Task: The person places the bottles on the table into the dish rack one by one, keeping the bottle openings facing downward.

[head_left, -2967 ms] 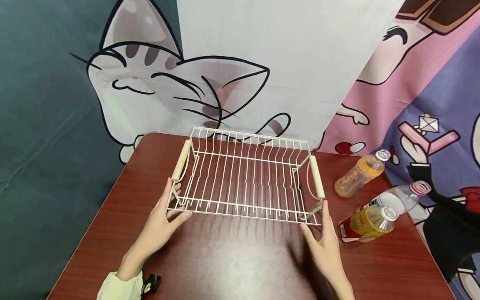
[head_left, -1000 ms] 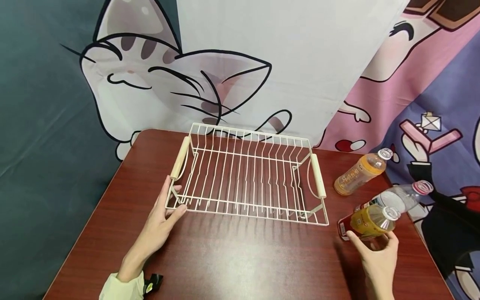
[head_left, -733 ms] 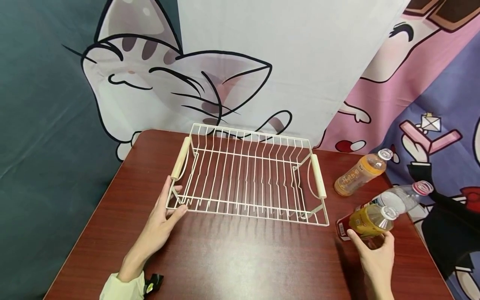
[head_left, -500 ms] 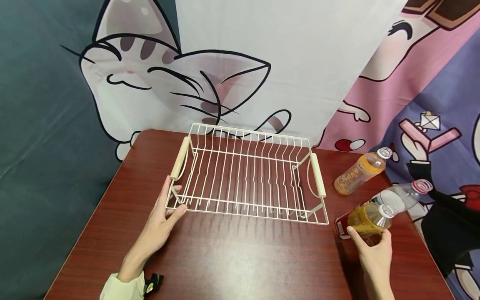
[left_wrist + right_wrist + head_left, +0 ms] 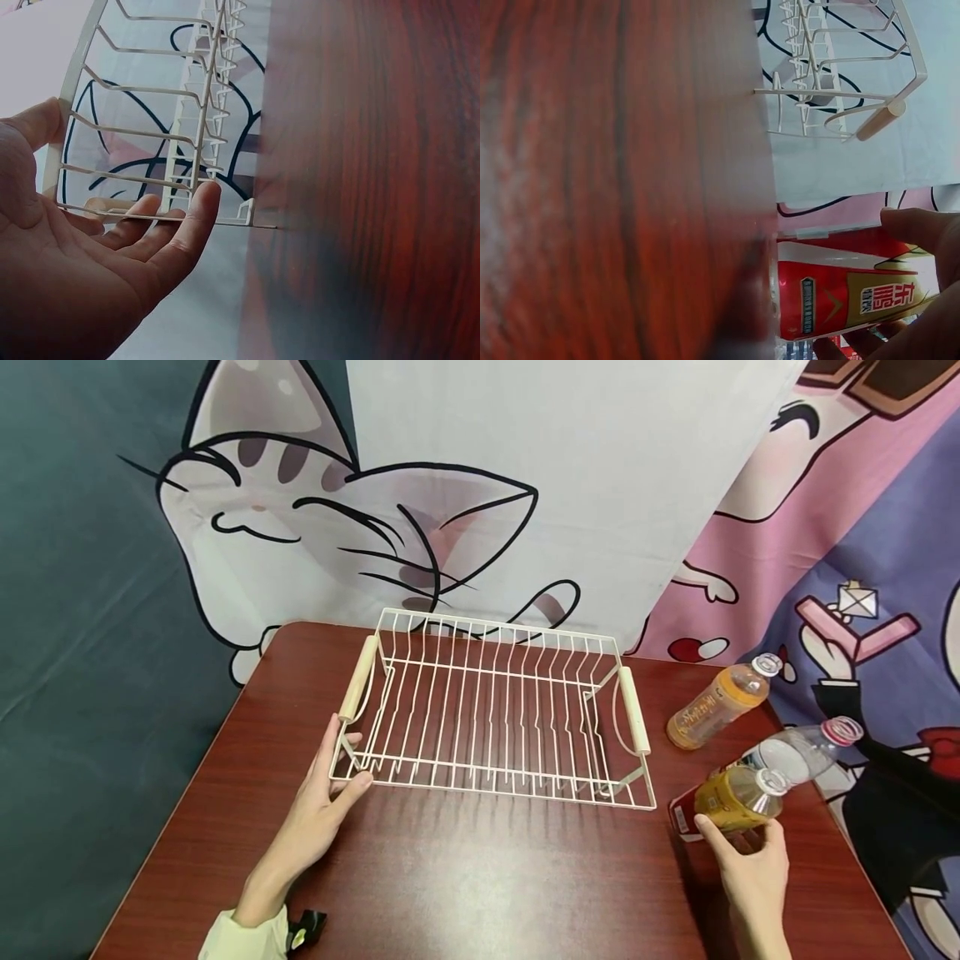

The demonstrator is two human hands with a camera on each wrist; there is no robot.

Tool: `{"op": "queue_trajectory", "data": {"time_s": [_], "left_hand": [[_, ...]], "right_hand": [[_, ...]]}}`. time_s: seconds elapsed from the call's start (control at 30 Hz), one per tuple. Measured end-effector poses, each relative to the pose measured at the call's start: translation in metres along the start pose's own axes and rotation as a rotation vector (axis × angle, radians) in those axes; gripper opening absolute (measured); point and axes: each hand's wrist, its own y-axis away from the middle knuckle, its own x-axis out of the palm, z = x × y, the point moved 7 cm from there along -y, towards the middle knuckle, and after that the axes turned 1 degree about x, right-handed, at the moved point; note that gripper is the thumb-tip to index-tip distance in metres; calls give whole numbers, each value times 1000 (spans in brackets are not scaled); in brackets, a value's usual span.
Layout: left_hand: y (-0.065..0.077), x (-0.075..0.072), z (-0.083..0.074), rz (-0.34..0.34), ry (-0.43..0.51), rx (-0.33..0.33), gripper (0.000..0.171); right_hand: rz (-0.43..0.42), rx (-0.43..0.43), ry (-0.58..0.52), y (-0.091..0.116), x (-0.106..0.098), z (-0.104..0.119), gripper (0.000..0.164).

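A cream wire dish rack [image 5: 491, 718] with pale wooden handles stands on the table. My left hand [image 5: 318, 814] grips its front left corner, thumb over the front rail and fingers round the side. In the left wrist view the fingertips [image 5: 202, 202] curl about the end wire of the rack. To the right, my right hand [image 5: 752, 868] holds a drink bottle [image 5: 727, 802] with a red and yellow label and a clear cap, thumb and fingers on either side. The right wrist view shows the bottle [image 5: 847, 289] upright, its base close at the table top.
Behind the held bottle is a clear bottle [image 5: 795, 756] with a red cap, partly hidden. An orange-labelled bottle [image 5: 716, 706] stands farther back, right of the rack. The dark red table [image 5: 480, 877] meets a cartoon-printed cloth [image 5: 585, 485] at its back edge.
My right hand has left the rack's front right corner, moved right and taken hold of the red and yellow bottle, which has shifted slightly left. My left hand has stayed on the rack.
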Motion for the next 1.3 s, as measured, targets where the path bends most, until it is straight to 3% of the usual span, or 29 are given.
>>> {"op": "queue_trajectory", "data": {"time_s": [0.27,0.5,0.8,0.93,1.07,1.2,1.3], "left_hand": [[2,0,0,-5,-6,-13,96],[3,0,-1,-26,-10,-11,96],[4,-4,-8,-50,-108,-39,99],[3,-8,-13,-61,-180,-20,102],[5,-13,-25,-69,-280,21,104],[10,-17,-45,-91,-401,59,106],[14,-13,-66,-105,-447,149,106]], "right_hand": [[-10,-52,-184,9,1,11,58],[-68,-236,-12,21,-8,45,65],[-76,-474,24,46,-1,95,75],[-95,-662,118,58,7,109,74],[-103,-913,150,73,20,127,79],[-74,-1111,139,91,37,147,74],[-41,-1194,160,102,49,158,70]]}}
